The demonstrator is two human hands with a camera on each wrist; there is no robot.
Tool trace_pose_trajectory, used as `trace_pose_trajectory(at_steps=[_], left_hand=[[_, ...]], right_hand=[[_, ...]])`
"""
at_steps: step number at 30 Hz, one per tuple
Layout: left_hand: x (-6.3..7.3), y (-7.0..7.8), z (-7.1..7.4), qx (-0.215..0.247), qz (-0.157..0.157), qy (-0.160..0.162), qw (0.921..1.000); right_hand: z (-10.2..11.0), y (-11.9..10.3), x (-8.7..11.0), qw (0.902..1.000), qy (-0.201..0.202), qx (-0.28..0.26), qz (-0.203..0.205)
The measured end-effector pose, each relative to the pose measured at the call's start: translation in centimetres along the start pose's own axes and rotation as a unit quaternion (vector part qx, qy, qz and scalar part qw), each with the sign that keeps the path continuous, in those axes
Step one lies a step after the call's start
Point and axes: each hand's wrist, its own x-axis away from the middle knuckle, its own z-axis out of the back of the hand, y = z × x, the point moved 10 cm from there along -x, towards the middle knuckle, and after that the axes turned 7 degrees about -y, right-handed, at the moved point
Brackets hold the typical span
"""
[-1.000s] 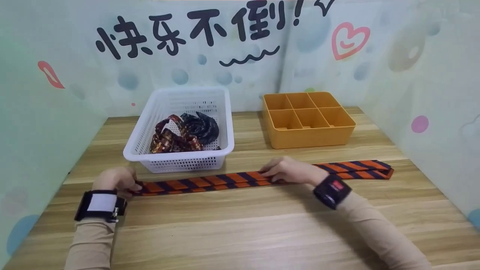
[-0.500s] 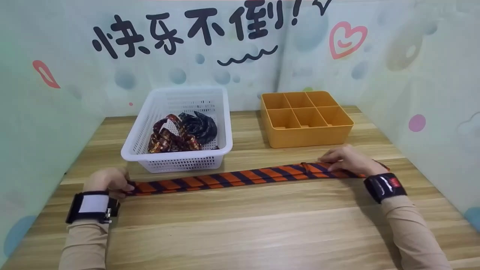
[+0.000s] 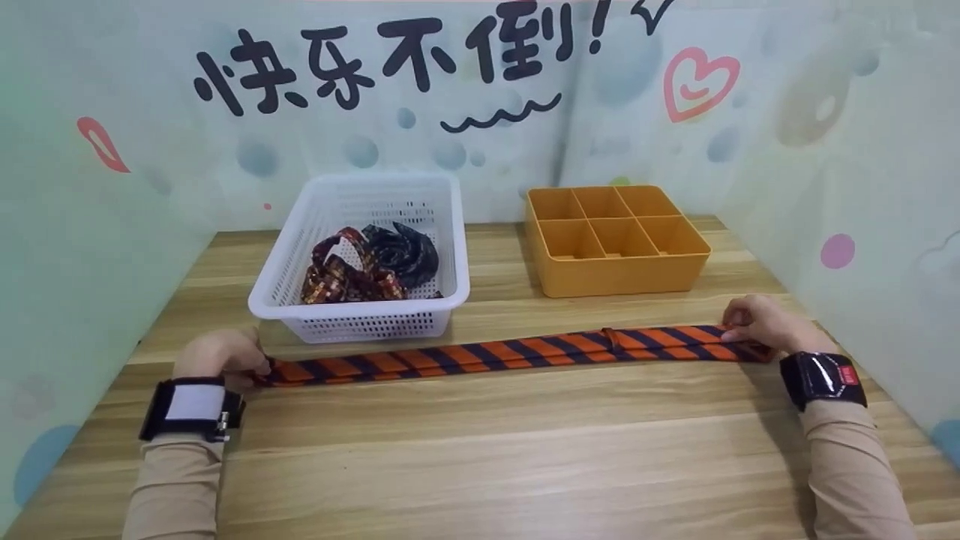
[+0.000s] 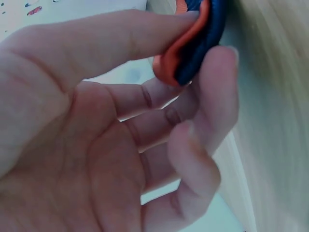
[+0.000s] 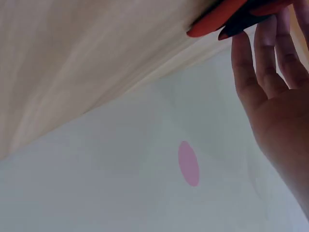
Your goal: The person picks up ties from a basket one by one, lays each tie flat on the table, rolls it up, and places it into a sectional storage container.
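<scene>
An orange and navy striped necktie (image 3: 487, 358) lies stretched lengthwise across the table, folded along its length, with a narrow loop on its upper side right of the middle. My left hand (image 3: 221, 355) pinches its left end; in the left wrist view the folded end (image 4: 188, 58) sits between thumb and forefinger, the other fingers curled loosely below. At the opposite end, my right hand (image 3: 772, 322) grips the tie near its tip. The right wrist view shows those fingers (image 5: 244, 63) against the tie's edge (image 5: 217, 21), with the thumb out of sight.
Behind the tie stands a white perforated basket (image 3: 259, 300) holding a shiny red-brown patterned tie (image 3: 330, 281) and a rolled dark one (image 3: 405, 255). An orange divided box (image 3: 622, 279) stands at the back right. Printed cloth walls (image 3: 847, 165) border the wooden table (image 3: 487, 465).
My right hand has slid rightward along the tie from near its middle to its right end, uncovering the loop. The left hand keeps its hold on the left end.
</scene>
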Motion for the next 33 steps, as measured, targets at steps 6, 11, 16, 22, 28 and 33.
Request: trace_pose_trajectory(at_steps=[6,11,16,22,28,33], left_hand=[[0.0,1.1,0.3,-0.071,0.021,0.049,0.9961],[0.1,1.7,0.3,-0.088,0.031,0.107,0.9899],[0.0,2.9,0.1,-0.107,-0.02,0.131,0.9854],[0.3,3.8,0.1,-0.115,-0.071,0.188,0.9728],[1.5,4.8,0.3,-0.117,-0.087,0.3,0.9427],[2.3,5.6,0.7,-0.096,-0.134,0.305,0.9381]], right_hand=[[0.1,1.2,0.7,0.9989,0.001,0.003,-0.048],[0.1,1.1,0.7,0.9985,-0.005,0.001,-0.054],[0.5,0.6,0.9,0.9989,0.005,0.017,-0.044],[0.6,0.4,0.9,0.9989,0.007,0.023,-0.041],[0.5,0.6,0.8,0.9984,-0.002,0.022,-0.052],[0.4,0.9,1.0,0.9977,-0.009,0.015,-0.065]])
